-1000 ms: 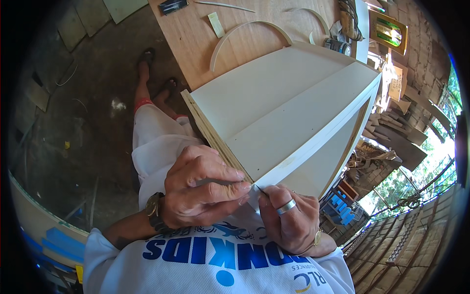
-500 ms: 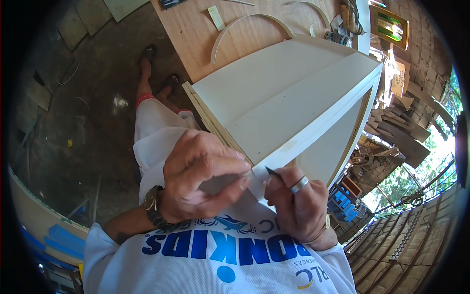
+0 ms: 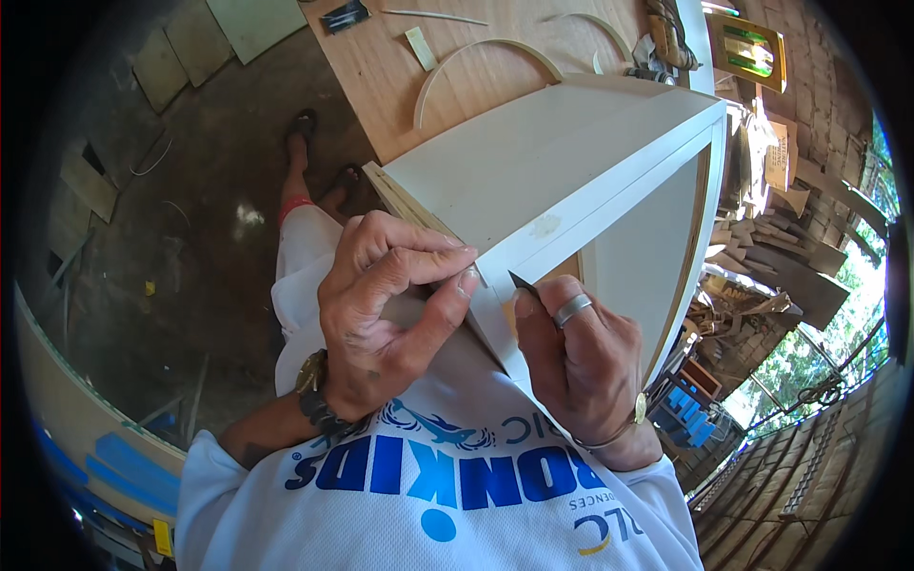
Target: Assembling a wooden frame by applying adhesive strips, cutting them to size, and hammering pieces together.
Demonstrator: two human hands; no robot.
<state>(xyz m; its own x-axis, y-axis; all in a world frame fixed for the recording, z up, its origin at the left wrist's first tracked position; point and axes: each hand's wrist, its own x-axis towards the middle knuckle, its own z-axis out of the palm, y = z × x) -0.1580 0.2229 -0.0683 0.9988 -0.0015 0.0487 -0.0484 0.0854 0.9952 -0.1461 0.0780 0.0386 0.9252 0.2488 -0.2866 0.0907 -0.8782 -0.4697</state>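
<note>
Left fingers (image 3: 428, 262) narrow, grip unclear, at white panelled carcass (image 3: 519, 143), 7 o'clock corner | right fingers (image 3: 535, 335) pinch dark pointed blade (image 3: 519, 281) | carcass likely stiff, heavy; lift by 9 and 2 o'clock edges

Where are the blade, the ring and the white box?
Blade (image 3: 520, 282): head view, on its dark exposed part near the tip.
Ring (image 3: 573, 309): head view, on the outer face of its silvery band.
White box (image 3: 547, 157): head view, on its upper face.
</note>
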